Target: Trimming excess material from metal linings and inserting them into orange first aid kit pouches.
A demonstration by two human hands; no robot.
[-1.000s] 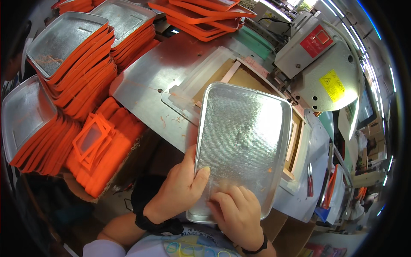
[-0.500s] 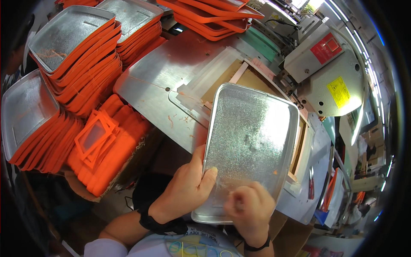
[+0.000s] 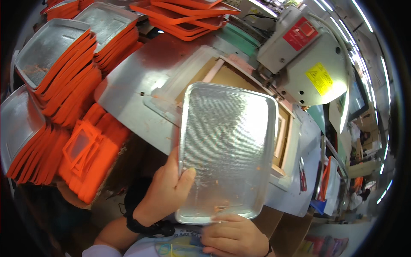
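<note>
A rectangular tray (image 3: 227,141) with a shiny, ribbed silver face and a raised rim is held up in front of me, tilted. My left hand (image 3: 165,188) grips its left edge, thumb over the rim onto the silver face and the other fingers hidden behind. At the tray's lower edge is my right hand (image 3: 235,236), its fingers curled and slightly blurred; whatever they hold, if anything, is hidden. Small orange scraps (image 3: 217,209) lie on the silver face just above the right hand.
Stacks of orange trays with silver faces (image 3: 53,47) stand at the left, beside a box of orange frame-shaped pieces (image 3: 83,147). Behind my tray is a metal worktable (image 3: 128,103) with a wooden frame (image 3: 214,70) and a grey machine head (image 3: 314,64). Red-handled pliers (image 3: 302,177) lie right.
My right hand has moved from over the tray's lower face down to its bottom edge. The view has shifted, so the surroundings appear further left. My left hand keeps its grip.
</note>
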